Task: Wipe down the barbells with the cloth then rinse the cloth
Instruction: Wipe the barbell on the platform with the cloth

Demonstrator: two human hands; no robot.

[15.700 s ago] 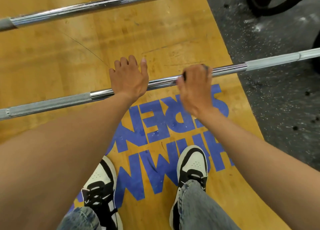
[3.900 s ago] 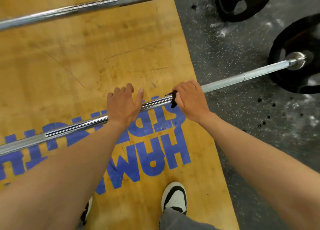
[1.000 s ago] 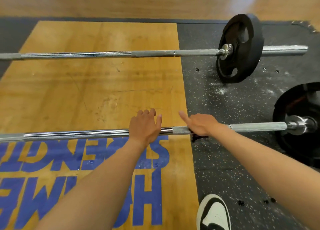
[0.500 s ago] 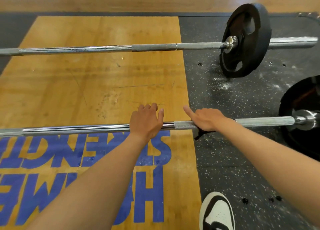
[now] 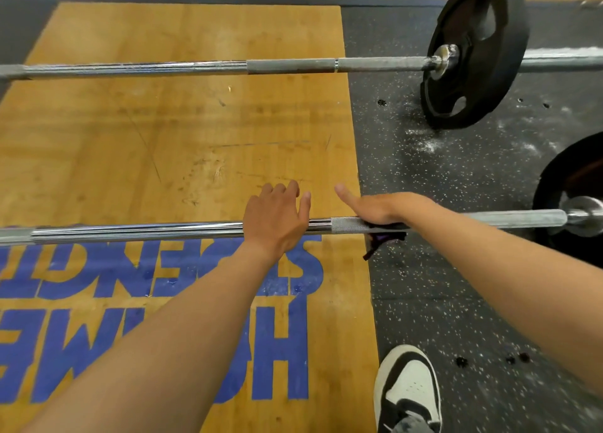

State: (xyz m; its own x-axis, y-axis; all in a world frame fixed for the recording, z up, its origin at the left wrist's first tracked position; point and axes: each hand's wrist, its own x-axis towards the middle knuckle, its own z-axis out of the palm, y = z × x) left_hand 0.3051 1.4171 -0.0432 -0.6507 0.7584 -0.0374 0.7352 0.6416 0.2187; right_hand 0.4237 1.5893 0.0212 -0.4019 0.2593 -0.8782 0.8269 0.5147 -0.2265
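The near barbell (image 5: pixel 163 232) lies across the wooden platform and the rubber floor. My left hand (image 5: pixel 275 220) rests on its smooth chrome part, fingers draped loosely over the bar. Just to the right, my right hand (image 5: pixel 381 209) grips a dark cloth (image 5: pixel 385 238) wrapped on the knurled section; one digit points forward, and a cloth end hangs below the bar. A second barbell (image 5: pixel 293 65) lies farther away, parallel to the first.
A black weight plate (image 5: pixel 476 50) sits on the far bar's right end. Another black plate (image 5: pixel 574 184) sits on the near bar's right end. My shoe (image 5: pixel 408 390) stands on the speckled rubber floor (image 5: pixel 456 171), beside the wooden platform (image 5: pixel 179 138).
Since the earliest frames both hands have worked rightward along the near bar, from its middle to the knurled part near the platform edge. In the last second they have barely shifted.
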